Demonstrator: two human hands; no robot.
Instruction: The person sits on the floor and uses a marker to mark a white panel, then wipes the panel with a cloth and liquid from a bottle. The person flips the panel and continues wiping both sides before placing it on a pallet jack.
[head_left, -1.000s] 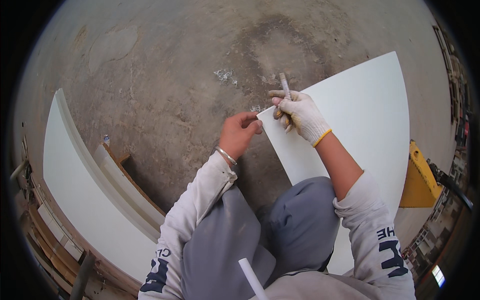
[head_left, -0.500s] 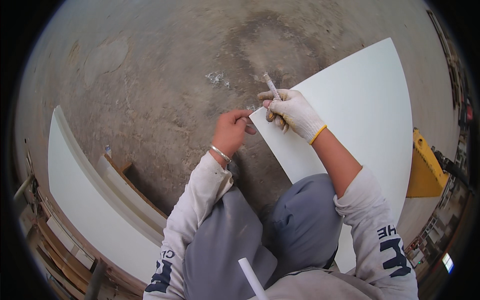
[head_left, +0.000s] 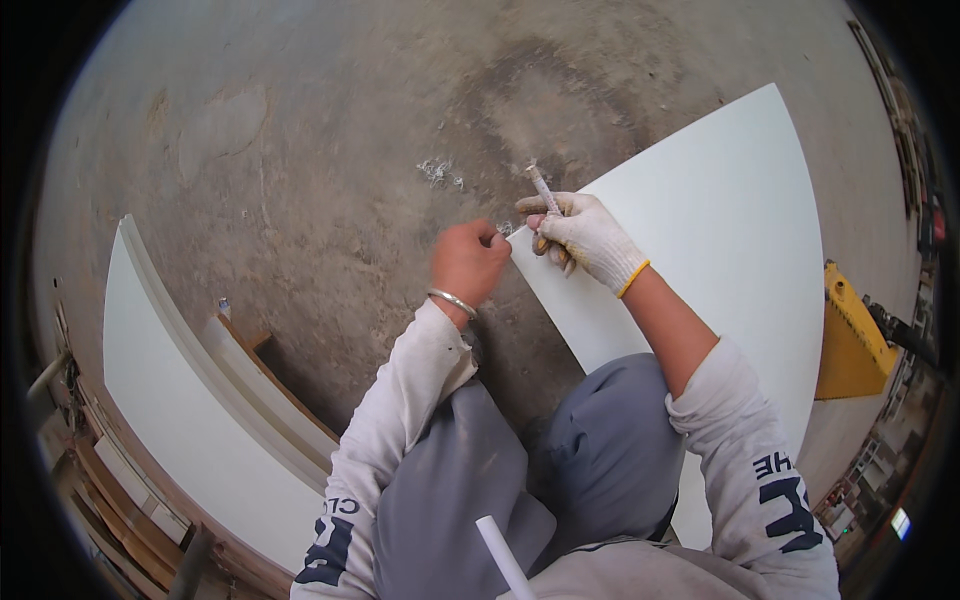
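My right hand [head_left: 592, 238] wears a white knit glove with a yellow cuff and grips a slim, pale, pen-like tool [head_left: 541, 188]. The tool points up and away, and its exact kind is unclear. Below that hand lies a large white panel [head_left: 700, 230], whose near-left corner sits between my two hands. My left hand [head_left: 470, 262], bare with a silver bracelet [head_left: 453, 302], is closed just left of this corner. Whatever its fingers hold, if anything, is hidden. A few thin white shavings [head_left: 505, 229] show by the corner.
More white shavings [head_left: 440, 173] lie on the stained concrete floor [head_left: 330, 130]. Stacked white panels [head_left: 190, 390] stand at the left, beside wooden boards [head_left: 120, 510]. A yellow metal piece [head_left: 852, 335] is at the right. A white tube [head_left: 505, 558] juts up near my lap.
My left hand has turned and its fingers have curled in, out of sight. My right hand stays at the panel's corner with the tool. The whole view has shifted slightly.
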